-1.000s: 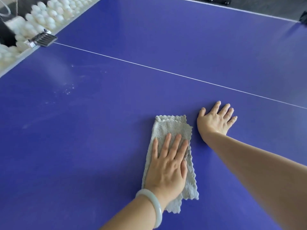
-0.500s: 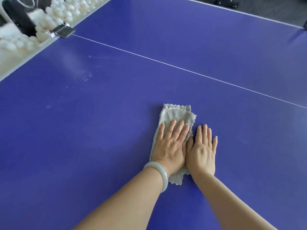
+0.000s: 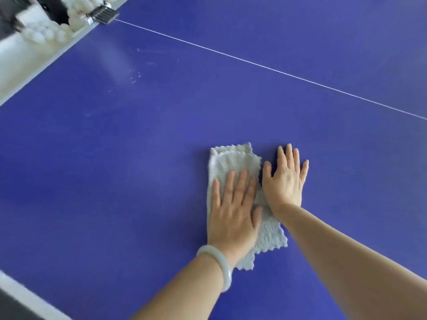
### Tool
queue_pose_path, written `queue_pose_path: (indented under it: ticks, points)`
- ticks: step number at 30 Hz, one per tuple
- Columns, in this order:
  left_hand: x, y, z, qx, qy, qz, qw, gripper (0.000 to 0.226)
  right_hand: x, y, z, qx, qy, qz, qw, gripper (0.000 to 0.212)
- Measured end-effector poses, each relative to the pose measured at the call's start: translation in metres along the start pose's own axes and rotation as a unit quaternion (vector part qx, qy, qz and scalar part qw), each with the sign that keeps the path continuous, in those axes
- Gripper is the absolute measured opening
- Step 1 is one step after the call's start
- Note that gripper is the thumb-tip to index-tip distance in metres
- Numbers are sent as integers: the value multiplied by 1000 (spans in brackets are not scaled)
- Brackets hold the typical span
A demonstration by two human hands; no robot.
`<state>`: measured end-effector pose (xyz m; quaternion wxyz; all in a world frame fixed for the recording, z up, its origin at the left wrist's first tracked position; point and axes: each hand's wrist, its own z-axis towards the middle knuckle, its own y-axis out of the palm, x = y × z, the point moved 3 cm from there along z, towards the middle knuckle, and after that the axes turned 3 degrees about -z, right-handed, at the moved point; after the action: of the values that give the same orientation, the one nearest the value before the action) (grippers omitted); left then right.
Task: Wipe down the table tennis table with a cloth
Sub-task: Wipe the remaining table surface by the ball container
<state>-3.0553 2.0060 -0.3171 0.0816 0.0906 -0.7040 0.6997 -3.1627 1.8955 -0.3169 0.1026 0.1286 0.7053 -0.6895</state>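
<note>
A folded grey cloth (image 3: 233,162) lies flat on the blue table tennis table (image 3: 115,181). My left hand (image 3: 233,209), with a pale bangle on its wrist, presses palm-down on the cloth with fingers spread. My right hand (image 3: 285,179) lies flat beside it on the right, fingers together, its heel on the cloth's right edge and its fingers on the bare table. Dusty smears and white specks (image 3: 134,77) mark the table surface at the upper left.
A thin white centre line (image 3: 265,66) runs across the table. A metal net clamp (image 3: 102,16) sits at the table's left edge, with several white balls (image 3: 41,33) beyond it. The white near edge (image 3: 27,296) shows at the bottom left.
The view has shifted right and back, so the near edge now shows. My right hand came in from the right to lie beside my left hand, and the cloth now sits nearer the right.
</note>
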Motion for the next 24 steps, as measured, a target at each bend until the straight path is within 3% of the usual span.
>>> queue_pose_path:
  ticks: [2, 4, 6, 8, 9, 11, 13, 16, 19, 21, 24]
  points:
    - [6, 3, -25, -24, 81, -6, 996, 57, 0, 1, 1, -6, -3, -12, 1000, 62]
    - [-26, -6, -25, -17, 97, 13, 995, 56, 0, 2, 0, -15, -9, -39, 999, 66]
    - [-78, -18, -14, 5, 7, 53, 999, 56, -1, 3, -1, -22, -16, -66, 997, 71]
    - [-130, -31, -4, 8, -152, 84, 985, 57, -4, 4, -2, -23, -15, -84, 996, 73]
    - [-141, -35, -3, 8, -218, 88, 972, 58, -5, 5, -2, -23, -12, -91, 996, 74]
    - [-122, -33, -11, 27, -270, 70, 960, 60, -7, 6, -1, -24, -7, -105, 994, 73]
    - [-65, -19, -32, 47, -222, 31, 973, 61, -8, 7, -1, -26, -8, -114, 993, 73]
    - [26, 5, -81, 12, -45, -21, 999, 65, -7, 7, -1, -27, -9, -111, 993, 73]
    - [37, 9, -107, -17, 56, -16, 998, 68, -7, 7, 0, -15, -14, -102, 995, 73]
    - [2, -2, -103, -13, 39, -8, 999, 64, -4, 7, 1, -12, -15, -88, 996, 73]
    - [-83, -25, -94, 4, -106, 36, 994, 59, -3, 7, 0, -11, -16, -74, 997, 73]
